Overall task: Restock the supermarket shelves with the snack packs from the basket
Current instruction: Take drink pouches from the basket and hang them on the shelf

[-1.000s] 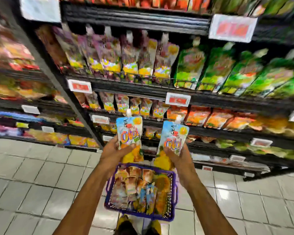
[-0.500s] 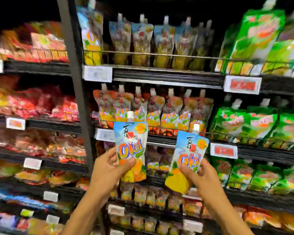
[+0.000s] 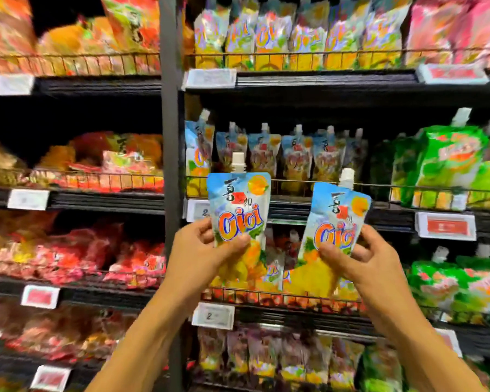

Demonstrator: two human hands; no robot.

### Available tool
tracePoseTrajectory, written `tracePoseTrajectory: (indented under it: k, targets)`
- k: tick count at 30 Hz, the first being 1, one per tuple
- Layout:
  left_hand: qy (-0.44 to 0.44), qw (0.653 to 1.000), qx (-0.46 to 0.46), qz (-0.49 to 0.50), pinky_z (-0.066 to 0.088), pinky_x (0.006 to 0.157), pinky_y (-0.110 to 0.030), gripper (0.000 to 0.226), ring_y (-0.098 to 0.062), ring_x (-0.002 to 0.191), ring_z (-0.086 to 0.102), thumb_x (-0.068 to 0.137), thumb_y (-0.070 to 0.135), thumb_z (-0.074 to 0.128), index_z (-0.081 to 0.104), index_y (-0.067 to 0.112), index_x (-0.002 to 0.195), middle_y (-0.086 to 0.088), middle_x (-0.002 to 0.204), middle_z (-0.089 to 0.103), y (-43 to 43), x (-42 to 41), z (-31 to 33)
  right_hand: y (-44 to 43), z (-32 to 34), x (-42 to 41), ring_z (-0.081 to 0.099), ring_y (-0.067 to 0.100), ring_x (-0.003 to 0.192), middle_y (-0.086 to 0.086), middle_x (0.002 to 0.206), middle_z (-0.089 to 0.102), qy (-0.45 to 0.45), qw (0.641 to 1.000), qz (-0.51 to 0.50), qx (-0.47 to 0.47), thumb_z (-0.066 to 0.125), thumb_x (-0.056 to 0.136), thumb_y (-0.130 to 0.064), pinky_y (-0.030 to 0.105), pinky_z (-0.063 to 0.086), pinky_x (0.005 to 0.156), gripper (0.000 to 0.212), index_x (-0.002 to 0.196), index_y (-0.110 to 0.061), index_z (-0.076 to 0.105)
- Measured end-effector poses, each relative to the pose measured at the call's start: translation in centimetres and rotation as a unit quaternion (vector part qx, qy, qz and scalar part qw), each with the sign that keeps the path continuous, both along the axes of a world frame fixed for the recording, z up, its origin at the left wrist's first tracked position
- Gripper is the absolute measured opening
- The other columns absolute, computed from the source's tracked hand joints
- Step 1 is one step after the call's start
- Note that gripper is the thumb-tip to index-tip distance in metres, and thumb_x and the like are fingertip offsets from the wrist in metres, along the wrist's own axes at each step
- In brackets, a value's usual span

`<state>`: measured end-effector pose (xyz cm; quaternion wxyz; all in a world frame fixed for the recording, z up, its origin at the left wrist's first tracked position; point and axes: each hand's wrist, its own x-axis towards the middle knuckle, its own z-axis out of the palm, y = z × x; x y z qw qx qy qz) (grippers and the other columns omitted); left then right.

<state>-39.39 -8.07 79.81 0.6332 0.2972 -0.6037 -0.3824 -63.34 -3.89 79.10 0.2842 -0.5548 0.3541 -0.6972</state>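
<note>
Two hands are raised in front of the shelving, held apart, and each grips one snack pack. To the left of the left hand (image 3: 201,250), beyond the dark upright post (image 3: 170,165), blurred red packs (image 3: 68,258) fill the shelves, too smeared to count. The left hand holds the left pouch (image 3: 238,210) upright by its lower half, with the thumb across the front and the fingers behind. It is a blue spouted pack with orange lettering and a white cap. The right hand (image 3: 359,258) holds the right pouch (image 3: 337,222) the same way, and this pack tilts a little to the right. That makes two pouches in hand, close to each other but not touching. Just behind and above them, a row of matching blue pouches (image 3: 280,157) stands behind the wire rail (image 3: 294,182). About six spouts show, though blur makes the count uncertain. To the right of the right hand stand green packs (image 3: 450,165) and one red price tag (image 3: 444,226). Half a second ago the same two pouches were in the same grips, but the blue row hung well above them; now it is level with their caps. A second ago the purple basket sat right under the hands, and it is now out of view.
</note>
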Motion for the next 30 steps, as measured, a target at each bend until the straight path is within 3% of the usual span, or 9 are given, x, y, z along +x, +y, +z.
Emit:
tracePoseTrajectory:
  k: [5,11,14,18,23,26,30]
  targets:
    - [0.013,0.999,-0.035,0.033,0.060,0.070,-0.027,0.042,-0.015,0.087,0.075,0.068,0.018,0.083,0.070,0.011,0.108,-0.001,0.096,0.078,-1.1,0.2,4.4,-0.9,3.4,0.0,0.074,0.018,0.084,0.001,0.096,0.076,0.023,0.998,-0.004,-0.054,0.084,0.056,-0.032,0.020,0.054,0.052,0.045,0.098,-0.031,0.069]
    - [0.013,0.983,-0.127,0.133,0.056,0.066,-0.017,0.033,-0.001,0.083,0.071,0.074,0.017,0.084,0.069,0.020,0.103,0.007,0.093,0.075,-3.6,-0.2,10.7,-2.4,5.8,-0.3,0.073,0.014,0.095,-0.005,0.101,0.076,0.070,0.993,-0.029,-0.091,0.084,0.055,-0.043,0.035,0.060,0.074,0.054,0.106,-0.033,0.067]
    - [0.002,0.971,-0.155,0.183,0.059,0.074,-0.023,0.035,0.000,0.085,0.070,0.073,0.014,0.085,0.064,0.026,0.099,0.012,0.092,0.073,-5.5,-0.5,12.7,-3.0,6.4,-0.5,0.072,0.010,0.097,-0.007,0.102,0.076,0.072,0.992,-0.029,-0.102,0.083,0.059,-0.040,0.025,0.059,0.074,0.056,0.111,-0.030,0.065]
    - [-0.003,0.961,-0.137,0.239,0.058,0.083,-0.031,0.040,-0.003,0.089,0.067,0.070,0.011,0.086,0.064,0.022,0.102,0.012,0.091,0.070,-8.0,-0.4,13.4,-3.5,7.0,-0.4,0.071,0.009,0.099,-0.009,0.103,0.075,0.058,0.992,-0.037,-0.110,0.081,0.064,-0.036,0.030,0.059,0.081,0.051,0.112,-0.029,0.064]
    - [-0.059,0.939,-0.141,0.307,0.052,0.073,-0.016,0.040,-0.001,0.085,0.065,0.070,0.017,0.087,0.066,0.017,0.103,0.003,0.100,0.073,-9.8,0.0,12.4,-4.0,7.0,-0.6,0.070,0.009,0.101,-0.008,0.104,0.075,0.055,0.991,-0.043,-0.112,0.082,0.064,-0.038,0.039,0.057,0.087,0.049,0.109,-0.032,0.065]
    - [-0.117,0.918,-0.162,0.342,0.056,0.077,-0.026,0.043,-0.008,0.087,0.067,0.068,0.023,0.088,0.068,0.016,0.105,0.003,0.100,0.074,-9.9,-0.2,11.6,-4.3,7.0,-0.7,0.070,0.011,0.100,-0.007,0.104,0.075,0.055,0.991,-0.039,-0.114,0.082,0.063,-0.040,0.040,0.059,0.084,0.050,0.109,-0.031,0.065]
    - [-0.152,0.897,-0.168,0.379,0.045,0.064,-0.009,0.053,-0.006,0.082,0.062,0.066,0.032,0.089,0.059,0.014,0.106,0.000,0.102,0.072,-10.0,0.0,11.2,-4.7,7.3,-0.5,0.071,0.010,0.099,-0.008,0.103,0.075,0.061,0.991,-0.033,-0.115,0.081,0.063,-0.040,0.037,0.060,0.081,0.048,0.107,-0.032,0.064]
